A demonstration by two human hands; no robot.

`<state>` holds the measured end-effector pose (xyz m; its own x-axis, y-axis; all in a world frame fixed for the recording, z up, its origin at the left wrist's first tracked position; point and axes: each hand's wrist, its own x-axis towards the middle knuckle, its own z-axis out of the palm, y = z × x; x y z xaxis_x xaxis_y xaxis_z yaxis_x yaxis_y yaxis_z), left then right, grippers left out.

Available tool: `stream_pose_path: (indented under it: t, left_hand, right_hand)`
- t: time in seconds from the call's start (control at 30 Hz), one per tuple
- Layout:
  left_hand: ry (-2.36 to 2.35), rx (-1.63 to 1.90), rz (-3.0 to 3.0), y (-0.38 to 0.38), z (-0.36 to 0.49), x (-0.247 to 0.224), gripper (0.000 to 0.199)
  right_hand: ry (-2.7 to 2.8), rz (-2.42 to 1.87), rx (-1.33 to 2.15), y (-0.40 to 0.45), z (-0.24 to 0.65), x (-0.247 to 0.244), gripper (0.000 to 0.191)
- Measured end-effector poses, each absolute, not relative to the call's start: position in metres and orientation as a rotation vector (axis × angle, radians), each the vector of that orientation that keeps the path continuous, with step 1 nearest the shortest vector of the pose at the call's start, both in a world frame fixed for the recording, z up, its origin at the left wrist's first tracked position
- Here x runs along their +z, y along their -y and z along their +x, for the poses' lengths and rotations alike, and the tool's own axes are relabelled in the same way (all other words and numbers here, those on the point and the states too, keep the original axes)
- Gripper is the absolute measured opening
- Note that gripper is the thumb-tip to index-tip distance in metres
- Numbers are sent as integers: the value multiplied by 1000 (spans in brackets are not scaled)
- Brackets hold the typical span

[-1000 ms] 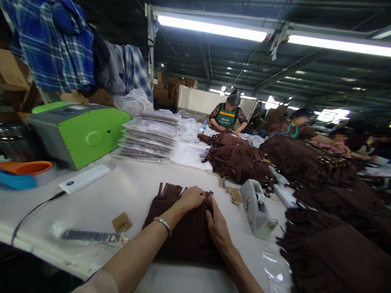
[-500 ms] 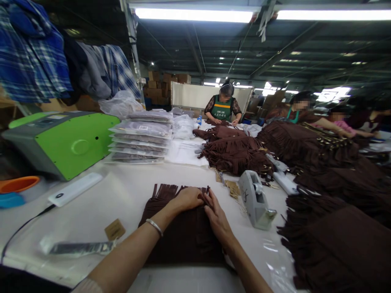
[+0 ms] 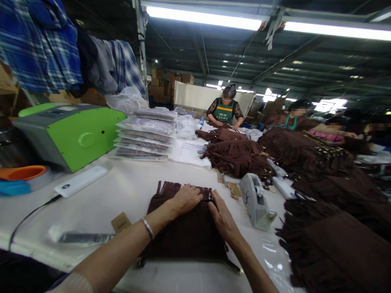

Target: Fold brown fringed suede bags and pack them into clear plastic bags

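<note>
Head view. Brown fringed piece (image 3: 186, 238) lies flat on counter (image 3: 131, 179), centred before wearer, prob. for even reach. L hand (image 3: 187, 199) palm-down on fringe (image 3: 169, 188), fingers loosely curled; can't tell if grip pinches. R hand (image 3: 223, 215) half-spread along R edge, apparently grasping nothing, prob. steadying it. Tape dispenser (image 3: 252, 201) nearby, R side.

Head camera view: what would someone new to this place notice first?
The bright green machine on the table's left side probably stands out first, beside a stack of plastic-wrapped packs. Front and center, the left hand and right hand touch a dark brown fringed piece. More brown fringed pieces are heaped along the right.
</note>
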<state>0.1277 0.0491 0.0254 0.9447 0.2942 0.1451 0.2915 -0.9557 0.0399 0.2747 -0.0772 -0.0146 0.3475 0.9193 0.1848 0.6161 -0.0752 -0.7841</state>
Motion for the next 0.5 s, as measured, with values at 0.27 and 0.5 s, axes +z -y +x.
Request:
stream_pose_path:
  t: [0.27, 0.5]
  left_hand:
    - [-635, 314, 2948, -59, 94, 31, 14]
    - [-1399, 427, 2555, -128, 2, 32, 28]
  right_hand:
    - [1593, -1826, 478, 76, 254, -23, 58]
    - [1274, -2011, 484, 47, 317, 6, 46]
